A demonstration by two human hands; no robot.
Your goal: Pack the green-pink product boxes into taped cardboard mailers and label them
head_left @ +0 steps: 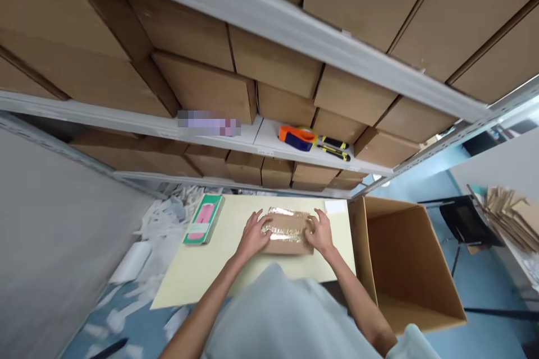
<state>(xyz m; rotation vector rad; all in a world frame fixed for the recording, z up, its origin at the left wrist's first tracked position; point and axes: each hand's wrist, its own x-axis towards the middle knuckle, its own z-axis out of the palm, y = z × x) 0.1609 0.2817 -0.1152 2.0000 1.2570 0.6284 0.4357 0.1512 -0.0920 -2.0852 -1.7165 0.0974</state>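
Note:
A small brown cardboard box [290, 246] with strips of shiny clear tape across its top lies on the pale yellow tabletop [227, 275]. My left hand [255, 234] grips its left edge, fingers bent and thumb against the tape. At the opposite edge, my right hand [320, 234] holds the box with curled fingers. Left of my hands sits a green and pink carton [205, 219]. Near the table's back right corner is a white slip of paper [334, 206].
A large open cardboard box [412, 258] stands directly right of the table. Above, a metal shelf [269, 143] carries many boxes, an orange and blue tape dispenser [297, 138] and yellow-black cutters [334, 151]. Crumpled white paper [164, 219] heaps at the left. Behind right is a black chair [467, 219].

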